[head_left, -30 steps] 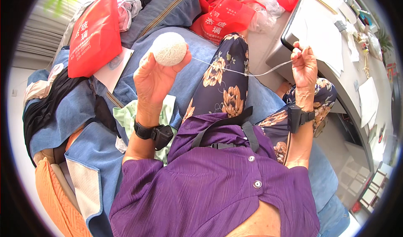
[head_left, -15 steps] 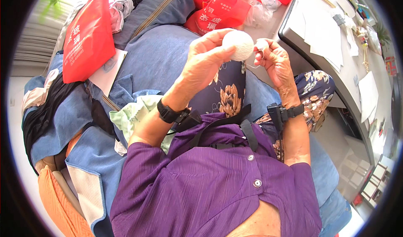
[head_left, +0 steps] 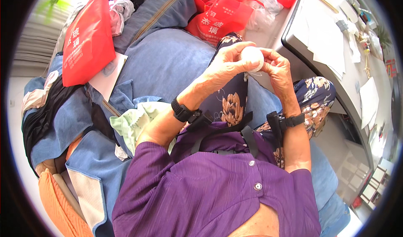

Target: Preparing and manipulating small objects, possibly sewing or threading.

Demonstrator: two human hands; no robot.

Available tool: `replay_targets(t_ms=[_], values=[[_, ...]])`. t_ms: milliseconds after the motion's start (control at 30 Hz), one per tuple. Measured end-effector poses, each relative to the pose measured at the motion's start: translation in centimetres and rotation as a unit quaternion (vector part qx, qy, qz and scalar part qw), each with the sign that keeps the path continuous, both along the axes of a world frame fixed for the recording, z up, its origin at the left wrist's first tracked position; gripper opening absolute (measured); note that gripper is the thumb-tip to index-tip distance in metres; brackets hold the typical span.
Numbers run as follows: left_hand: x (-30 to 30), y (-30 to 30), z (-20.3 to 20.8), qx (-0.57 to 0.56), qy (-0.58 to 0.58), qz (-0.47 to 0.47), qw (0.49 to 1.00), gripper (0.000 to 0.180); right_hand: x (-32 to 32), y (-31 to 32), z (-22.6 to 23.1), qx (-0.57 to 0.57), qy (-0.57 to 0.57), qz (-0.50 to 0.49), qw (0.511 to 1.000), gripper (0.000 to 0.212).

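A ball of cream-white thread (head_left: 252, 56) is gripped between the thumb and fingers of my left hand (head_left: 226, 61), above my lap. Against the ball's right side, my right hand (head_left: 277, 64) is closed with its fingertips pinched together. Fine loose thread (head_left: 257, 74) shows just below the ball, between the two hands. The small white piece seen in my right fingers earlier is hidden now. Beneath the hands lie my dark floral trousers (head_left: 231, 106).
A blue cloth-covered seat (head_left: 168, 56) spreads to the left, with a red bag (head_left: 89, 41) and a pale green cloth (head_left: 134, 121) on it. Another red bag (head_left: 218, 18) lies ahead. On the right stands a desk (head_left: 302, 39) with papers and small items.
The ball has moved slightly right and nearer to me. My left hand has turned and followed it, and my right fingers have come in against the ball.
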State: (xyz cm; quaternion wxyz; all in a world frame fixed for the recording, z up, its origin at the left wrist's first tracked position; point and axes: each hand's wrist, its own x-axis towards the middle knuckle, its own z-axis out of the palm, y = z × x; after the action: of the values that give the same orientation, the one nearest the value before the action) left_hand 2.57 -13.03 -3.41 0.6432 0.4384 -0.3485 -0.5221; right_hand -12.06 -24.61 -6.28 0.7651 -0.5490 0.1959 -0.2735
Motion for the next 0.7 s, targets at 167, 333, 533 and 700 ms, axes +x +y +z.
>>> replay_targets(t_ms=[167,333,533,700], values=[[1.1,-1.0,-0.3,0.017,-0.019,-0.026,0.999,0.056,0.6,-0.6,-0.2,-0.041,0.059,-0.026,0.997,0.029],[2.8,-2.4,-0.7,0.0,0.019,-0.07,0.997,0.052,2.2,-1.0,0.1,-0.031,0.048,-0.053,0.997,0.028],[4.5,-4.5,-0.7,0.011,0.042,-0.095,0.995,0.043,3.8,-2.4,0.7,-0.079,0.089,-0.029,0.992,0.03],[7.7,-6.3,-0.8,0.026,0.059,-0.054,0.996,0.036,5.3,-3.5,1.6,-0.048,0.113,-0.037,0.992,0.028]])
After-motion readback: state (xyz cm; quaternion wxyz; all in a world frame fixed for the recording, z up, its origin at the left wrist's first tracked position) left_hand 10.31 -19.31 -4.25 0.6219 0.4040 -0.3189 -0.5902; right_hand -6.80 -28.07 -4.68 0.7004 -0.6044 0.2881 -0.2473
